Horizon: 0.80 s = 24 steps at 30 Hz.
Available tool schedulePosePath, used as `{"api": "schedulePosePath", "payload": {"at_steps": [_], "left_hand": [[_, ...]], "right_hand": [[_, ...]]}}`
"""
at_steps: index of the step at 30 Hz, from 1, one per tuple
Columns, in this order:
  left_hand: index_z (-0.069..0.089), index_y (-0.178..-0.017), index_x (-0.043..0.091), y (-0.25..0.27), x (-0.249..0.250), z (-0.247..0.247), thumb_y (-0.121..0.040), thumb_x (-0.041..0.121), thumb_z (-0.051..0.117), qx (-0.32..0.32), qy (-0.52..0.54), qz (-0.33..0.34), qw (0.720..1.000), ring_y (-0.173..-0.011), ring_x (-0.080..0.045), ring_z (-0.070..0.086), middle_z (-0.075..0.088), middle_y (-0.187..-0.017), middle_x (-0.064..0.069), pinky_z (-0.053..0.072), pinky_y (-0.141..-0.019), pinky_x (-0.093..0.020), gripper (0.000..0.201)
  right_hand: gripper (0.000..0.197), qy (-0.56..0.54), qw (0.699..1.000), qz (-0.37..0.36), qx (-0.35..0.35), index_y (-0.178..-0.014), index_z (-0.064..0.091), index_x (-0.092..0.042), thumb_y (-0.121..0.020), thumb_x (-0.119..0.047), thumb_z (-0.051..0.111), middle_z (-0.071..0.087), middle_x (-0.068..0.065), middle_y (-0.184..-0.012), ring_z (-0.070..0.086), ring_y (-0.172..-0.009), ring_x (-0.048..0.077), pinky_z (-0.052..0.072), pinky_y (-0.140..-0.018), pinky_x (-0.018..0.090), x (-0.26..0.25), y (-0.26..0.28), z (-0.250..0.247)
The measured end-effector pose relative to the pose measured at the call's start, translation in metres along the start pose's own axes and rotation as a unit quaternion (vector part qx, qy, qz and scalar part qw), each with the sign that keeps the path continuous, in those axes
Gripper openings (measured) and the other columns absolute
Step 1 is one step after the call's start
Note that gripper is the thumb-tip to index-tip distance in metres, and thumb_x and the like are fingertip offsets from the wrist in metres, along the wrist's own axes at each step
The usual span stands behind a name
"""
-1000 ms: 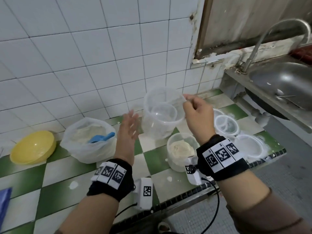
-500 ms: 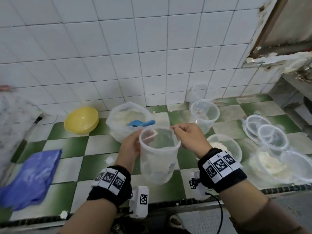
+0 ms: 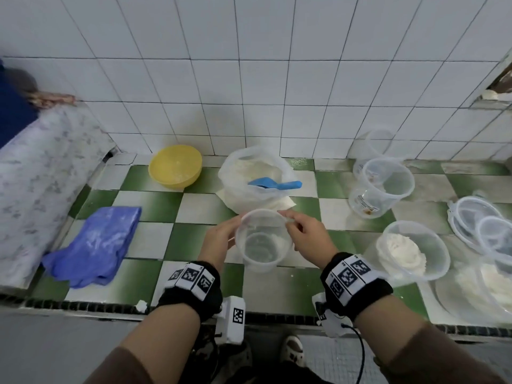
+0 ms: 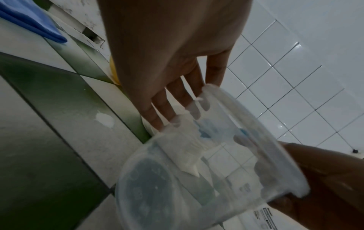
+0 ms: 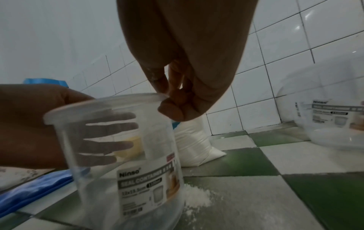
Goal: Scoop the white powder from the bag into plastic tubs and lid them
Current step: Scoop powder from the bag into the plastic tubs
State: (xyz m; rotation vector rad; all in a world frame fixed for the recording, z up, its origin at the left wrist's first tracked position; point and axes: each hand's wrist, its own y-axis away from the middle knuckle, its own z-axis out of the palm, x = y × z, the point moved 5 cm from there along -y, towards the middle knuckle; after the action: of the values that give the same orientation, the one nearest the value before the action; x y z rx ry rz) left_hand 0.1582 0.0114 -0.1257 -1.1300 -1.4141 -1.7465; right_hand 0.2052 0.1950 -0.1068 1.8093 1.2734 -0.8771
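Note:
An empty clear tub [image 3: 261, 242] [image 5: 128, 155] hangs slightly tilted just above the checked counter, in front of the powder bag [image 3: 249, 167]. My left hand [image 3: 220, 236] wraps its fingers [image 4: 173, 99] along the tub's far wall. My right hand [image 3: 303, 234] pinches the rim [image 5: 157, 96] between thumb and fingertips. A blue scoop [image 3: 274, 184] lies in the open bag on the white powder. To the right stand a tub with powder [image 3: 412, 250] and nested empty tubs [image 3: 385, 187]. Clear lids [image 3: 476, 220] lie at the far right.
A yellow bowl [image 3: 176, 166] sits against the tiled wall at the left of the bag. A blue cloth [image 3: 97, 242] lies on the counter's left part. Spilled powder [image 5: 197, 197] dusts the tiles by the tub. The counter's front edge [image 3: 110, 306] runs close below my wrists.
The tub has come down from chest height at the right to just above the counter before the bag. My left hand, free a second ago, now holds its wall.

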Motion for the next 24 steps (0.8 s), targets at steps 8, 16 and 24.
{"api": "schedulePosePath", "payload": {"at_steps": [8,16,24], "left_hand": [[0.073,-0.109,0.021,-0.007,-0.006,-0.013,-0.094,0.026,0.055,0.026,0.014,-0.004,1.000,-0.106,-0.019,0.063,0.072,-0.108,0.004,0.050,-0.092,-0.034,0.025],[0.073,-0.109,0.022,-0.012,-0.010,-0.020,-0.094,0.026,0.054,0.017,0.014,-0.011,1.000,-0.106,-0.021,0.062,0.072,-0.109,0.001,0.048,-0.096,-0.039,0.024],[0.073,-0.102,0.019,-0.023,0.004,-0.034,-0.096,0.027,0.050,0.001,-0.008,0.006,1.000,-0.105,-0.019,0.064,0.072,-0.106,0.002,0.046,-0.099,-0.041,0.026]], "right_hand": [[0.030,-0.003,1.000,-0.013,0.004,-0.121,0.061,-0.024,-0.096,-0.016,0.047,0.051,-0.005,-0.062,0.049,-0.061,0.015,0.053,-0.065,0.036,-0.008,0.000,0.016],[0.028,-0.001,1.000,-0.006,0.012,-0.120,0.062,-0.020,-0.095,-0.017,0.048,0.056,-0.013,-0.068,0.052,-0.061,0.007,0.052,-0.066,0.030,-0.006,-0.006,0.022],[0.021,0.015,0.984,-0.034,0.175,-0.109,0.066,-0.018,-0.091,-0.022,0.055,0.050,-0.006,-0.065,0.045,-0.058,0.005,0.037,-0.058,0.015,-0.012,-0.011,-0.010]]}}
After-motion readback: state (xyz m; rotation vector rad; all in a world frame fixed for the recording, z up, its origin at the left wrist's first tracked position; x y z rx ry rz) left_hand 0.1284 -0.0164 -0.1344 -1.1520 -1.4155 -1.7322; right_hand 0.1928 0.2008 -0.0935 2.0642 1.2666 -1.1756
